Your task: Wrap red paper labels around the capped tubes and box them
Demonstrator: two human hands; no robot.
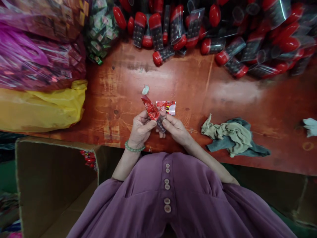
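Head view: left hand [141,129], nearly closed, pinched the red-and-clear packet [153,111], which was tilted between both hands; flat red card [170,109] lay just beyond; right hand [176,129], nearly closed, gripped the packet's lower end.

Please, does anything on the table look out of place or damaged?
Yes: the table looks worn, with uneven lighter patches. A pale spot, perhaps scrap, sits beyond the held item. Cloths lie crumpled at right.
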